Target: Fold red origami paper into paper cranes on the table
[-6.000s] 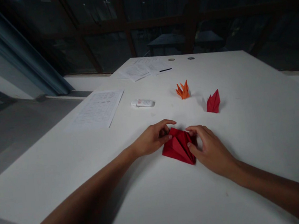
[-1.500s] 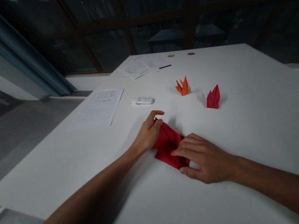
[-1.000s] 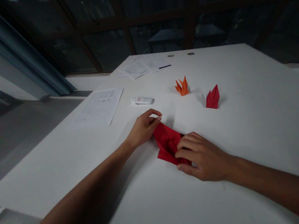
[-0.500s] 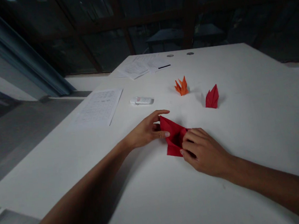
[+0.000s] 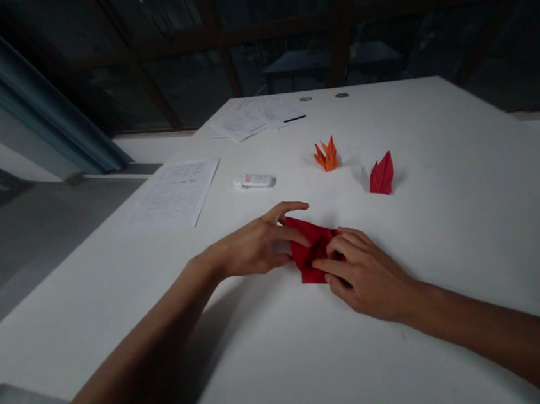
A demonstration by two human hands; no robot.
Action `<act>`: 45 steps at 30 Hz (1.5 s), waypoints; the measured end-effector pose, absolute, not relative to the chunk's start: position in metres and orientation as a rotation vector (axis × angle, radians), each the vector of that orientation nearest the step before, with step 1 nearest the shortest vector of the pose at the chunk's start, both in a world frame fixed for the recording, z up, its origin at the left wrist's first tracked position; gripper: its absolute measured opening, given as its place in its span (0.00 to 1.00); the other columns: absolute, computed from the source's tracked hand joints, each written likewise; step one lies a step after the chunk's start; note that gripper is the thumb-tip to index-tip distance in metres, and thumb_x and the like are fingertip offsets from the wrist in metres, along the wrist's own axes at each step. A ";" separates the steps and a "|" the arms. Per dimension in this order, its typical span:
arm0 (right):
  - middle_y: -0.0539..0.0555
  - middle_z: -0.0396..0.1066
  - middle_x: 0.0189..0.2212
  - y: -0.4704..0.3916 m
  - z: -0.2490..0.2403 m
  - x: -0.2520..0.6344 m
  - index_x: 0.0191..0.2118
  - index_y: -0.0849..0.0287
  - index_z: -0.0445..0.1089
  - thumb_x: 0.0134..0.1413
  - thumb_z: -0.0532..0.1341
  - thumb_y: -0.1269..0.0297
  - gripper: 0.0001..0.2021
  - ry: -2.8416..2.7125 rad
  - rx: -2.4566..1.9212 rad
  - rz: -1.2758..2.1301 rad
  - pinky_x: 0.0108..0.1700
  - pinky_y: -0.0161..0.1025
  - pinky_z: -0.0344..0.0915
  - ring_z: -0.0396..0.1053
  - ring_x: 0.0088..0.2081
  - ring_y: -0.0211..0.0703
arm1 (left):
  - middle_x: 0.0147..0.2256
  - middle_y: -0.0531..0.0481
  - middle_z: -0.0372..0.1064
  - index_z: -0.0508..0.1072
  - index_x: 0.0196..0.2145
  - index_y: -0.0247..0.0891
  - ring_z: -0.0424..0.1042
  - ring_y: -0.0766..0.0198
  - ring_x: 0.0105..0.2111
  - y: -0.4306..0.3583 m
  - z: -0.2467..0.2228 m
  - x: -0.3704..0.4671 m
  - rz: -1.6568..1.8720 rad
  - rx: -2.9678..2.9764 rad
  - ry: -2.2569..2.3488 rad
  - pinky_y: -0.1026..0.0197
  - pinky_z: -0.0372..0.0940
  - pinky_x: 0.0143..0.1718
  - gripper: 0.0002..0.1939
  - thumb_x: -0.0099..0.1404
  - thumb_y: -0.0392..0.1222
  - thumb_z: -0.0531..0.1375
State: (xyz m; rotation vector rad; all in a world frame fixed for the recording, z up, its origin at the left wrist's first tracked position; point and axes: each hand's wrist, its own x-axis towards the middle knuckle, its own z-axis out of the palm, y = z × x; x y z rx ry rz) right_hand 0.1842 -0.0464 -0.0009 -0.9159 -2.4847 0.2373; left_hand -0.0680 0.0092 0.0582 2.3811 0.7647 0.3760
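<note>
The left grip (image 5: 258, 245) is laying a finger across the red paper (image 5: 316, 235), its thumb no longer resting on the near face as it was half a second ago, and the right grip (image 5: 371, 275) is now stretching its forefinger into the open fold instead of curling it; to my eye, that is suggesting the layers are being worked from inside and the folding is not yet finishing. The left grip is keeping its fingers spread apart, touching the paper without seeming to close on it, while the right grip is pinching the paper's side between thumb and curled fingers. That one paper is sitting on or just over the desk (image 5: 446, 228), directly between the two grips. Counting outward, I am seeing one orange folded figure (image 5: 327, 157) standing beyond both grips and one small red folded figure (image 5: 382, 175) standing beyond the right grip. One white dispenser (image 5: 254, 181) is lying beyond the left grip, one printed sheet (image 5: 173, 196) farther to its left. Several overlapping sheets (image 5: 246, 119), too blurred for counting, are lying farther off beside one dark strip (image 5: 295, 118), and two round discs (image 5: 305, 98) are sitting farthest from the grips.
</note>
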 end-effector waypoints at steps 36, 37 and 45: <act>0.49 0.75 0.33 -0.048 -0.004 0.184 0.31 0.56 0.70 0.64 0.60 0.67 0.08 -2.363 -1.038 0.384 0.70 0.61 0.39 0.72 0.43 0.44 | 0.50 0.42 0.71 0.83 0.39 0.42 0.71 0.55 0.53 0.015 0.047 -0.068 0.291 2.214 0.739 0.57 0.67 0.51 0.06 0.65 0.40 0.65; 0.49 0.75 0.34 -0.048 -0.004 0.184 0.32 0.56 0.70 0.64 0.60 0.67 0.08 -2.359 -1.039 0.380 0.70 0.61 0.39 0.73 0.43 0.44 | 0.52 0.43 0.71 0.83 0.40 0.42 0.70 0.54 0.54 0.013 0.048 -0.067 0.270 2.260 0.743 0.56 0.66 0.52 0.06 0.66 0.40 0.65; 0.48 0.76 0.35 -0.048 -0.006 0.183 0.34 0.56 0.71 0.65 0.60 0.65 0.06 -2.346 -1.053 0.319 0.71 0.60 0.38 0.74 0.43 0.43 | 0.55 0.49 0.70 0.81 0.40 0.46 0.68 0.53 0.54 -0.003 0.051 -0.051 0.220 2.556 0.881 0.48 0.61 0.57 0.08 0.67 0.48 0.64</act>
